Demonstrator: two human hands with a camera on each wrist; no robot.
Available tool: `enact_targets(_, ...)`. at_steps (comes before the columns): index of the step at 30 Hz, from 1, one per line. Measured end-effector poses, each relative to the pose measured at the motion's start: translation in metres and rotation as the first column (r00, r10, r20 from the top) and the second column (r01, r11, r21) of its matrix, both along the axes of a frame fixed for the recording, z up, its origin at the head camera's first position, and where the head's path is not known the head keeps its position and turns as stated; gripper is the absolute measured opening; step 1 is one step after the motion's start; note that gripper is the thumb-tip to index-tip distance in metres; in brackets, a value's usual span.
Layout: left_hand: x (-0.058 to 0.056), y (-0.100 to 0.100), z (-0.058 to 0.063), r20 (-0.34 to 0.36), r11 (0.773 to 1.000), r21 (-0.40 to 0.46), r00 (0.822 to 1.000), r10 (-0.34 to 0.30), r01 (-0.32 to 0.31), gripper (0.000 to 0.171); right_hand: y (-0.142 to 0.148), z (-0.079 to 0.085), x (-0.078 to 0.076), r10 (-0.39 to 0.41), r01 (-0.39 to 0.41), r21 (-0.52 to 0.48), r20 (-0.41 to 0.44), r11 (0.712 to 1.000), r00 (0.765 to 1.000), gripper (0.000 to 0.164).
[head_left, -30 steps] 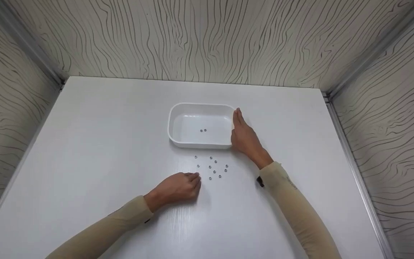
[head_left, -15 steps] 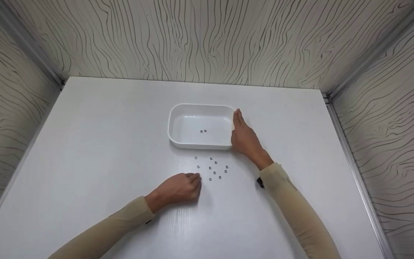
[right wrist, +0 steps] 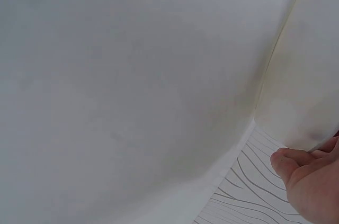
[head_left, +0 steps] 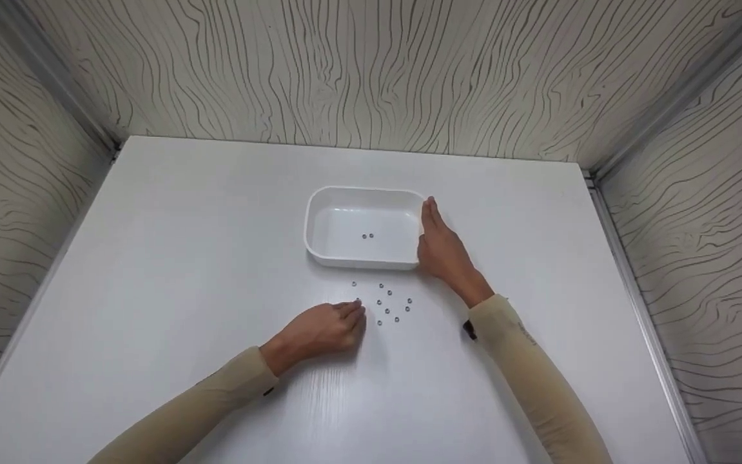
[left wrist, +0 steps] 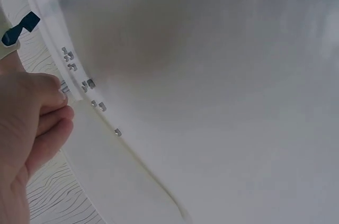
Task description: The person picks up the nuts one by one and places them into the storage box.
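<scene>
In the head view, a white rectangular tray (head_left: 364, 264) stands on the white table with two small metal nuts (head_left: 367, 236) in it. My right hand (head_left: 445, 251) holds its right end, fingers lying along the wall; the thumb shows in the right wrist view. Below the tray my left hand (head_left: 325, 330) has curled fingers, thumb and forefinger pinching a nut (head_left: 358, 300) at the left of a scatter of loose nuts (head_left: 387, 311). From the left wrist view, that hand (left wrist: 26, 118) partly hides the nut, while several others (left wrist: 91, 83) lie beside the fingertips.
The white table (head_left: 171, 258) ends at a back wall (head_left: 345, 77) with a wavy wood-grain pattern. Similar panels flank it left and right, with metal rails (head_left: 641, 316) along the edges.
My left hand has moved slightly up and its fingertips have come onto the leftmost lower nut. The right hand stays at the tray, and the whole view has shifted a little.
</scene>
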State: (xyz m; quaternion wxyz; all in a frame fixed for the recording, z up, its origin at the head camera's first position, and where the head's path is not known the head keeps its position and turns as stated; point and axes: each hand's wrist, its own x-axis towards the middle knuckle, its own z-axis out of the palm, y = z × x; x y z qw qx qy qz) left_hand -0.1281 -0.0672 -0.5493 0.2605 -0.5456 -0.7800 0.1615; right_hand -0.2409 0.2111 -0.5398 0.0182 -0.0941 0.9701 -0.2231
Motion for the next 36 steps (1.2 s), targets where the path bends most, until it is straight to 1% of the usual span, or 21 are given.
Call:
enact_targets(3,-0.001,0.000,0.002,-0.001,1.000,0.011,1.000,0.009,-0.009,0.026,0.001,-0.001,0.001,-0.005,0.005,0.003,0.006,1.000,1.000,0.065)
enact_targets(5,-0.002,0.001,0.004,0.014,1.000,0.006,1.000,0.025,-0.025,0.029,0.001,-0.001,0.001,-0.007,0.007,0.004,0.006,1.000,1.000,0.065)
enact_targets(7,-0.002,0.001,0.006,0.040,0.999,0.000,0.999,0.036,-0.036,0.034,0.001,-0.001,0.002,-0.008,0.008,0.005,0.007,1.000,1.000,0.065)
enact_targets(9,-0.003,0.002,0.008,0.081,0.999,0.001,0.996,0.048,-0.048,0.036,0.002,-0.001,0.002,-0.008,0.008,0.004,0.005,1.000,1.000,0.065)
enact_targets(12,-0.004,0.004,0.010,0.157,0.997,0.040,0.986,0.053,-0.059,0.038,0.002,-0.001,0.001,-0.007,0.007,-0.006,0.002,1.000,1.000,0.065)
enact_targets(17,-0.010,0.008,0.016,0.258,0.989,0.134,0.966,0.026,-0.062,0.035,0.002,-0.002,0.000,0.004,-0.004,-0.010,-0.004,1.000,1.000,0.065)
enact_targets(19,-0.012,0.009,0.019,0.293,0.984,0.168,0.956,0.012,-0.064,0.033,0.002,-0.001,0.001,0.009,-0.009,-0.011,-0.008,1.000,1.000,0.065)
enact_targets(21,-0.014,0.011,0.022,0.335,0.976,0.202,0.942,0.005,-0.077,0.032,0.002,-0.002,0.001,0.011,-0.012,-0.014,-0.012,1.000,1.000,0.065)
enact_targets(22,-0.015,0.012,0.023,0.360,0.971,0.221,0.933,0.002,-0.087,0.031,0.001,-0.002,0.001,0.012,-0.012,-0.017,-0.012,1.000,1.000,0.066)
enact_targets(25,-0.018,0.014,0.025,0.445,0.956,0.267,0.896,-0.008,-0.124,0.030,0.001,-0.003,0.002,0.010,-0.010,-0.015,-0.009,1.000,1.000,0.066)
enact_targets(29,-0.022,0.017,0.029,0.550,0.924,0.333,0.835,-0.027,-0.189,0.032,0.002,-0.003,0.002,0.005,-0.005,-0.001,-0.004,1.000,1.000,0.065)
enact_targets(32,-0.027,0.017,0.031,0.601,0.886,0.396,0.798,-0.053,-0.240,0.030,0.002,-0.001,0.002,0.010,-0.010,-0.010,0.000,1.000,1.000,0.066)
enact_targets(36,-0.037,0.018,0.031,0.667,0.824,0.479,0.736,-0.117,-0.303,0.026,0.002,0.000,0.001,0.012,-0.012,-0.013,0.000,1.000,1.000,0.066)
